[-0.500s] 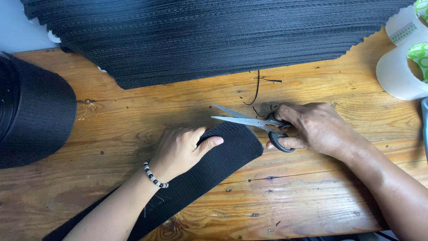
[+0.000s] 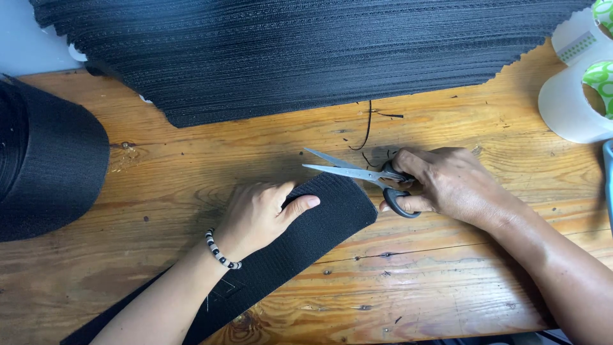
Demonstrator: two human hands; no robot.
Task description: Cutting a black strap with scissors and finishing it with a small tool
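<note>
The left hand (image 2: 258,214) pressed the black strip (image 2: 332,207) flat while the right hand (image 2: 447,185), grip closed on open scissors (image 2: 364,172), judged ready to trim its rounded end.

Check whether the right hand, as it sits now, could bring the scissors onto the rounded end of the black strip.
Probably yes. The right hand holds the scissors with blades open just above the black strip near its rounded end; bare wooden table lies between. The left hand presses the strip farther back, clear of the blades.
</note>
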